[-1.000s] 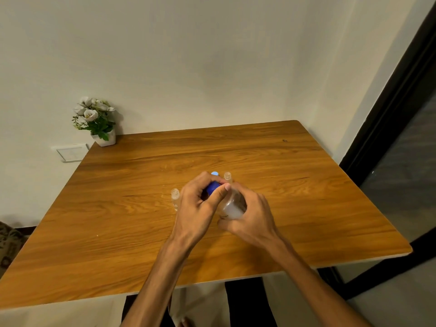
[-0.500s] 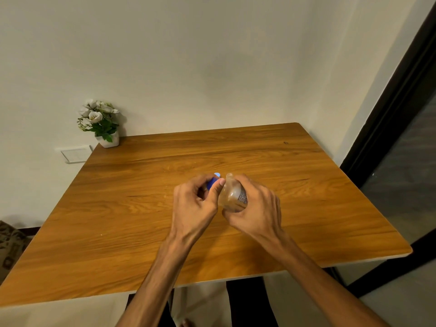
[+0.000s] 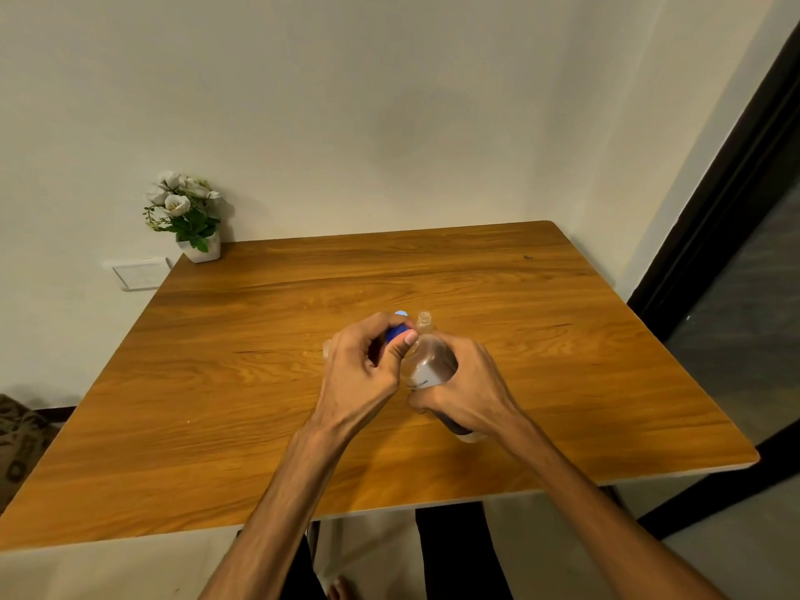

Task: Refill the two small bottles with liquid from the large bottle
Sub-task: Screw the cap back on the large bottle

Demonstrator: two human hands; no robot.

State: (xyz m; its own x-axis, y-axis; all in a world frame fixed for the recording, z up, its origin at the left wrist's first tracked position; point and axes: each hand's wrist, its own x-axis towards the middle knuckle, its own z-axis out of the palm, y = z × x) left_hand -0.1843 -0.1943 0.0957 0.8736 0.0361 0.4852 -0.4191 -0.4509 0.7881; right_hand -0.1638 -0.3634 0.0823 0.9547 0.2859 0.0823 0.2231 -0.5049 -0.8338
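Large clear plastic bottle with a white printed label and brownish liquid (image 3: 430, 368): held tilted above the middle of the wooden tabletop (image 3: 259, 404), neck pointing away and leftward, base toward the near edge. Right hand (image 3: 467, 391) wraps round its body, fingers curled about the label.

Blue screw cap (image 3: 396, 332): at the bottle's neck, pinched between thumb and fingers of the left hand (image 3: 361, 374). Whether it sits on the threads or has come free cannot be told.

Small clear uncapped bottle (image 3: 424, 321): upright on the tabletop just beyond the hands, mouth open, near the centre. A pale blue round piece (image 3: 401, 313) shows just left of it, behind the fingers; likely a loose cap, not certain. A second small clear bottle (image 3: 327, 348) shows only as a sliver at the left hand's far side.

Step judged: uncapping the large bottle, pouring not yet begun.

Hazards: bottle is already tilted, so liquid may spill over the tabletop once the cap leaves the neck; knuckles working close to the small bottles may knock one over; narrow mouths invite overshoot if the pour starts fast.

Surroundings: white flowers in a small white pot (image 3: 190, 218) at the far left corner; white wall plate (image 3: 140, 274) beyond the left edge
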